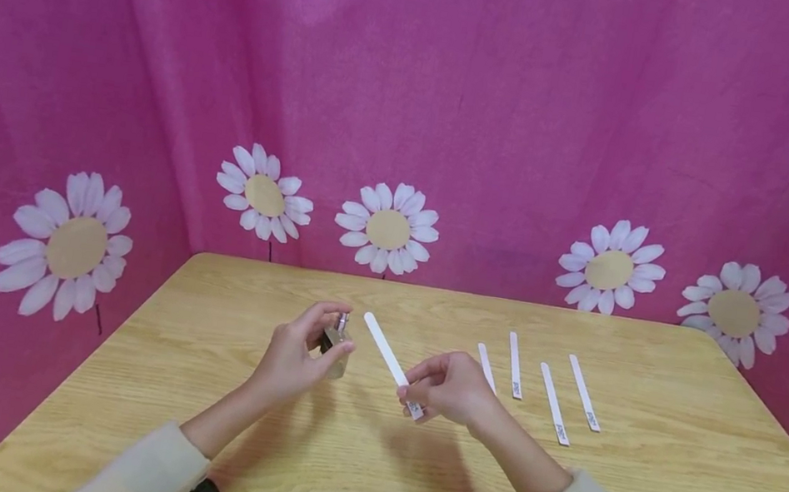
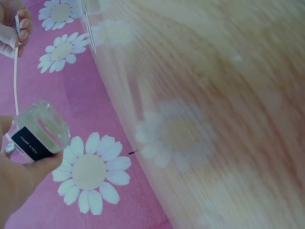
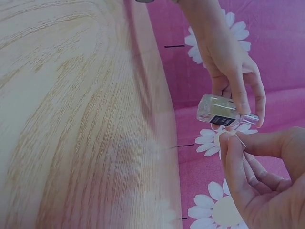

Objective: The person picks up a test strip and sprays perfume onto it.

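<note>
Nearby – four strips [image 1: 537, 384], wooden table [image 1: 671, 487], daisy backdrop [image 1: 532, 131]

Light wood-grain table [image 1: 671, 487], rounded far corners. Four white paper strips [image 1: 554, 403] lie flat on it toward the far right part, side by side, slightly fanned, dark print at near ends.

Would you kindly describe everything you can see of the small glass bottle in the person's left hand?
The small glass bottle is clear, squat and thick-walled, with a black label bearing small pale lettering and a silvery spray top. The left hand holds it above the wooden table, fingers wrapped round its body, one fingertip at the top. In the right wrist view it lies tilted, top towards the white paper strip pinched by the right hand. Any contents cannot be made out.
</note>
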`<state>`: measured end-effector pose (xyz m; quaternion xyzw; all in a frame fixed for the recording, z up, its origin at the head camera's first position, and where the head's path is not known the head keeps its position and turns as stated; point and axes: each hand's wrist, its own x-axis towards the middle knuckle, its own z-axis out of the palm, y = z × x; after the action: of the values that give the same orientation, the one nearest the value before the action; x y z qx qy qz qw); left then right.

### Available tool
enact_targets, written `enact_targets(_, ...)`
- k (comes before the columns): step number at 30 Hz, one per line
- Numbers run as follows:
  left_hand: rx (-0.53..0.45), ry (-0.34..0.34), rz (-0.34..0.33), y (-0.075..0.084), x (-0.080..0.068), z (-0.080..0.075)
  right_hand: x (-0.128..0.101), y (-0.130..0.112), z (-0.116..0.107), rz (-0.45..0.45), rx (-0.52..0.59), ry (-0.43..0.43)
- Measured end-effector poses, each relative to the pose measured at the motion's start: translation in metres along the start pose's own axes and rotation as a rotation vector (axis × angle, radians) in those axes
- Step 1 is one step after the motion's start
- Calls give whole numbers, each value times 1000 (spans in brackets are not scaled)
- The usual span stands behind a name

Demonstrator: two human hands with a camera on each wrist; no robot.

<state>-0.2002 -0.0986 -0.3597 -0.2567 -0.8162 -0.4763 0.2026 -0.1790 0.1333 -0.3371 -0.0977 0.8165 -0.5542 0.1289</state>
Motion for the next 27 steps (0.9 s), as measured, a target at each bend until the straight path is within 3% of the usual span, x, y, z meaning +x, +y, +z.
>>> enact_targets(4,-53,-20,-53,2,-1,1,-1,2,0,-5,-2,2)
enact_targets(11,-174,-57,-223,3,0,-1,0,5,-2,-21,12,-6)
enact_targets(16,-195,-110,-219,4,-1,-2,0,7,-2,-26,28,-13)
enact_targets(20,-210,-131,-179,2,-2,-1,-1,7,-1,-23,31,-15)
enact_targets(24,-209,-121,-149,2,-2,0,-1,6,-1,-19,28,-14)
enact_targets(27,-213,-108,-174,2,-1,-1,0,6,-1,-18,28,-16)
